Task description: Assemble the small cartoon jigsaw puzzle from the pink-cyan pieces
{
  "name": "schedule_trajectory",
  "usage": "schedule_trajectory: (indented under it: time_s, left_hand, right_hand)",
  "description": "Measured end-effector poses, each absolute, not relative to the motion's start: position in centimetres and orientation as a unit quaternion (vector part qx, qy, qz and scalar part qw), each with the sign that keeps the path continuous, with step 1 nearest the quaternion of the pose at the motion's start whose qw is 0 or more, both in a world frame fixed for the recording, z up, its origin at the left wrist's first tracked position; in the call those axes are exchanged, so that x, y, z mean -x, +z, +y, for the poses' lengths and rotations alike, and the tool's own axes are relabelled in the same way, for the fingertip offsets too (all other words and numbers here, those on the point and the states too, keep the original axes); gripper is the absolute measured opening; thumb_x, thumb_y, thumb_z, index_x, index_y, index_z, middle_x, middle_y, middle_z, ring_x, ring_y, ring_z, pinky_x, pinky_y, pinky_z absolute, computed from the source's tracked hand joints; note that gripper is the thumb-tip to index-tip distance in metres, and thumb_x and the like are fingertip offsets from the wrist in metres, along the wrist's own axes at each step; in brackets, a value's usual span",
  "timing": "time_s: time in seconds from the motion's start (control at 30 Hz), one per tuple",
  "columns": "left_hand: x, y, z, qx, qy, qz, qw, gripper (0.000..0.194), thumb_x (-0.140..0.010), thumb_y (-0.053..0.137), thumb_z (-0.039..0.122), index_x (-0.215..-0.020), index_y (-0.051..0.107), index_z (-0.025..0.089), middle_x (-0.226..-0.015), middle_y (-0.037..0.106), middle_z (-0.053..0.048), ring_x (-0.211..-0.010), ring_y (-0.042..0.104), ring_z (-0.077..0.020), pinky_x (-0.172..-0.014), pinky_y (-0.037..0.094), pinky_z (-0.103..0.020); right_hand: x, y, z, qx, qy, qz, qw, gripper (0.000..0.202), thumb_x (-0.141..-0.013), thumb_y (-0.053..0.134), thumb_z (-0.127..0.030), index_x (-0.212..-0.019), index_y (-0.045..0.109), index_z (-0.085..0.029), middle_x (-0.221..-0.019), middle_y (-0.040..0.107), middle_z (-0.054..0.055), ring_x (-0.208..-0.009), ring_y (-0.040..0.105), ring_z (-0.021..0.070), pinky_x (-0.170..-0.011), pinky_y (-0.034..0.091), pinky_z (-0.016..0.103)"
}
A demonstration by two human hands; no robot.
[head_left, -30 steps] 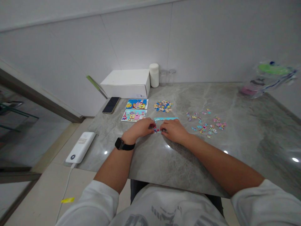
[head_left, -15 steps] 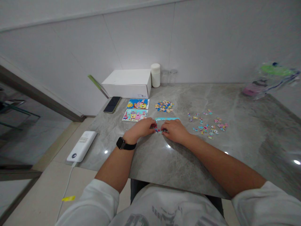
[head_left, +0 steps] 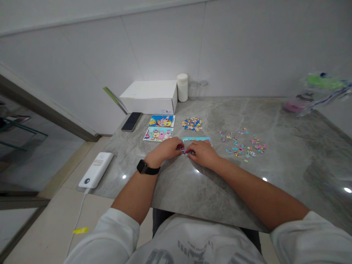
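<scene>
A partly joined jigsaw puzzle lies flat on the grey table, its light-blue top strip showing beyond my fingers. At its left side, my left hand has its fingertips curled and pinched on puzzle pieces at the lower left. Just right of it, my right hand covers much of the puzzle, thumb and fingers closed on pieces at the lower edge. Small red and blue bits show between the two hands. Loose puzzle pieces are scattered to the right, and a denser pile of pieces sits behind the puzzle.
Two cartoon picture cards lie left of the pile, beside a phone. Behind them stand a white box, a white bottle and glasses. A power bank rests at the left edge; a plastic bag is far right.
My right hand has shifted slightly left and its fingers have drawn nearer the left hand's fingertips. The left hand stays almost where it was.
</scene>
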State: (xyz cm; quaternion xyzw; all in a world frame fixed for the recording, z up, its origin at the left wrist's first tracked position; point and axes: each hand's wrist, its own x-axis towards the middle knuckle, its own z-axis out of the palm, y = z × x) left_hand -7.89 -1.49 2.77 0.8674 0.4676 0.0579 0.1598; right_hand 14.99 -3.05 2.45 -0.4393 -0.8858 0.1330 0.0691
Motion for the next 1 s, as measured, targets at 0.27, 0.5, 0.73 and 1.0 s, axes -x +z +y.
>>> schedule_trajectory:
  time_s: [0.27, 0.5, 0.73, 1.0]
  left_hand:
    - [7.7, 2.5, -1.4, -0.866, 0.057, 0.470, 0.160, 0.021, -0.091, 0.072, 0.027, -0.111, 0.075, 0.020, -0.107, 0.074, -0.007, -0.096, 0.068, -0.0221, -0.085, 0.051, -0.032]
    - [7.5, 2.9, -1.6, -0.864, 0.054, 0.475, 0.159, 0.019, -0.092, 0.071, 0.026, -0.109, 0.075, 0.019, -0.104, 0.074, -0.007, -0.093, 0.067, -0.0222, -0.082, 0.050, -0.032]
    - [7.7, 2.6, -1.5, -0.867, 0.058, 0.468, 0.161, 0.021, -0.092, 0.071, 0.027, -0.111, 0.075, 0.020, -0.104, 0.074, -0.007, -0.094, 0.067, -0.0221, -0.083, 0.049, -0.032]
    - [7.7, 2.6, -1.6, -0.871, 0.062, 0.463, 0.154, 0.020, -0.092, 0.070, 0.028, -0.110, 0.074, 0.019, -0.106, 0.073, -0.008, -0.096, 0.067, -0.0230, -0.084, 0.050, -0.033]
  right_hand:
    - [-14.8, 1.8, -3.0, 0.451, 0.148, -0.875, 0.094, 0.015, -0.095, 0.072, -0.032, -0.106, 0.079, -0.026, -0.114, 0.077, 0.005, -0.115, 0.067, 0.0264, -0.098, 0.040, 0.039]
    - [-14.9, 1.3, -2.9, 0.448, 0.152, -0.873, 0.117, 0.015, -0.093, 0.073, -0.030, -0.106, 0.078, -0.025, -0.112, 0.076, 0.007, -0.112, 0.066, 0.0272, -0.097, 0.040, 0.039]
    - [-14.7, 1.0, -2.9, 0.445, 0.141, -0.876, 0.124, 0.013, -0.094, 0.073, -0.031, -0.105, 0.078, -0.026, -0.110, 0.077, 0.006, -0.111, 0.067, 0.0273, -0.095, 0.039, 0.039]
    - [-14.9, 1.5, -3.1, 0.433, 0.126, -0.885, 0.111, 0.014, -0.095, 0.073, -0.033, -0.106, 0.079, -0.026, -0.112, 0.076, 0.006, -0.112, 0.067, 0.0279, -0.096, 0.039, 0.040]
